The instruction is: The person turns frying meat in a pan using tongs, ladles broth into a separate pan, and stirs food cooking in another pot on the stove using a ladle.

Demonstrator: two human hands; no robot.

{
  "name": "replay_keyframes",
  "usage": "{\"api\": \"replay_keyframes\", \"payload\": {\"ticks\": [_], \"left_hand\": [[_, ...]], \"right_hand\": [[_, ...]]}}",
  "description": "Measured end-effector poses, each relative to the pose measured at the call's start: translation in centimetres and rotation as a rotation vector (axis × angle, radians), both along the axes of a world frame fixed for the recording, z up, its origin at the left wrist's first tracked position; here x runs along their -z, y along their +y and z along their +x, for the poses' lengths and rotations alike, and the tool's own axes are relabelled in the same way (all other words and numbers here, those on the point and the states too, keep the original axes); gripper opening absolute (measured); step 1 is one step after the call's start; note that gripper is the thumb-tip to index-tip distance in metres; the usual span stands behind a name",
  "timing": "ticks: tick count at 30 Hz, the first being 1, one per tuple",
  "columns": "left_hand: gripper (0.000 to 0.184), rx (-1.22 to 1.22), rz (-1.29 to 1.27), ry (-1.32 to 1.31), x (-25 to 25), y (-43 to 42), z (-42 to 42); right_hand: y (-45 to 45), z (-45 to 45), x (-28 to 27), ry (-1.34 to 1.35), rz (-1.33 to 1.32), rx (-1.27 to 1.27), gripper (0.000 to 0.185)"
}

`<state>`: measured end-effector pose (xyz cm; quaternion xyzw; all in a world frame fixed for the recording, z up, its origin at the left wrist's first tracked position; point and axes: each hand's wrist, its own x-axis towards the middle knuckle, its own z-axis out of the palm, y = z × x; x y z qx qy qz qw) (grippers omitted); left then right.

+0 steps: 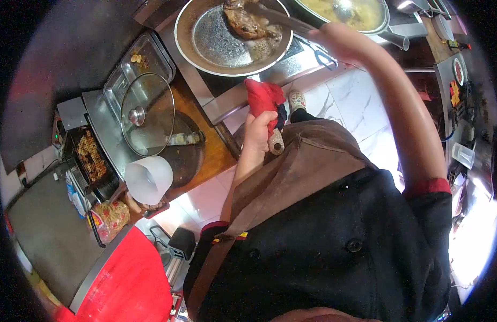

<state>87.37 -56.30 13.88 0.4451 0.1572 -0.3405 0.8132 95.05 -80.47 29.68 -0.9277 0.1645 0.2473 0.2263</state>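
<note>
A brown frying pan point(208, 40) with a pale rim sits on the stove, a browned piece of food point(247, 24) in its upper right part. My right hand point(342, 42) is closed round the handle end of a dark utensil point(283, 19), whose far end reaches the food. Below the pan, my left hand point(259, 130) grips a red cloth point(263, 96) wrapped about the pan's handle, whose end with a hole pokes out beneath my fingers. Right of the pan stands a second pan point(385, 21) with a glass lid over yellowish food.
On the left are a metal tray point(111, 80), a glass lid point(146, 115) with a knob, a white plastic container point(148, 180), a fryer basket point(91, 155) of browned pieces and a bag of food point(110, 220). A red surface point(128, 279) lies lower left.
</note>
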Motion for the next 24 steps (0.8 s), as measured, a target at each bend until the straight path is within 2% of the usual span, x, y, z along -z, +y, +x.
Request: {"api": "replay_keyframes", "payload": {"ticks": [2,3,6,7,9,10,11,13,15,17,18,19,21,23,24], "left_hand": [[0.040,0.054,0.005,0.071,-0.5,0.4,0.0],[0.040,0.049,0.010,0.078,-0.3,0.6,-0.3],[0.039,0.068,0.033,0.036,0.1,0.3,-0.1],[0.038,0.043,0.019,0.024,-0.1,0.2,-0.2],[0.036,0.016,0.005,0.010,-0.2,0.0,-0.2],[0.035,0.003,0.009,-0.012,-0.1,0.0,-0.1],[0.035,-0.012,0.014,-0.031,0.0,0.0,-0.2],[0.035,0.029,0.015,0.017,-0.2,0.6,-0.1],[0.035,0.069,0.016,0.060,-0.3,0.8,-0.3],[0.032,0.031,0.006,0.030,-0.4,0.6,-0.4],[0.032,0.039,0.004,0.024,-0.3,0.3,-0.4],[0.031,0.008,0.000,0.004,-0.3,0.2,-0.5],[0.029,-0.029,-0.002,-0.019,-0.3,0.3,-0.5],[0.030,0.027,0.016,0.021,-0.2,0.6,-0.5],[0.030,0.017,0.015,0.023,0.2,0.6,-0.4]], "right_hand": [[0.0,-0.4,-1.6,-0.019,0.051,0.063,0.049],[-0.4,-0.3,-0.6,-0.013,0.056,0.058,0.049],[-1.7,0.3,1.7,-0.254,-0.206,-0.351,0.048],[-1.0,0.3,1.6,-0.255,-0.207,-0.344,0.048],[0.6,0.5,1.4,-0.060,-0.083,-0.145,0.053],[1.0,0.8,1.0,0.050,-0.050,-0.081,0.050],[1.0,0.6,0.2,0.052,-0.049,-0.083,0.050],[0.8,-0.3,-1.3,0.048,0.072,0.091,0.046],[-0.4,0.1,0.2,0.000,0.023,-0.014,0.045],[-0.8,0.2,1.9,-0.222,-0.262,-0.275,0.041],[-0.7,0.6,2.4,-0.183,-0.281,-0.319,0.037],[0.7,0.5,1.6,-0.129,-0.234,-0.158,0.038],[-0.3,0.9,5.1,-0.227,-0.247,-0.409,0.041],[1.4,0.0,-0.4,-0.029,-0.067,-0.109,0.040],[0.2,-0.1,0.1,-0.074,-0.080,-0.199,0.038]]}}
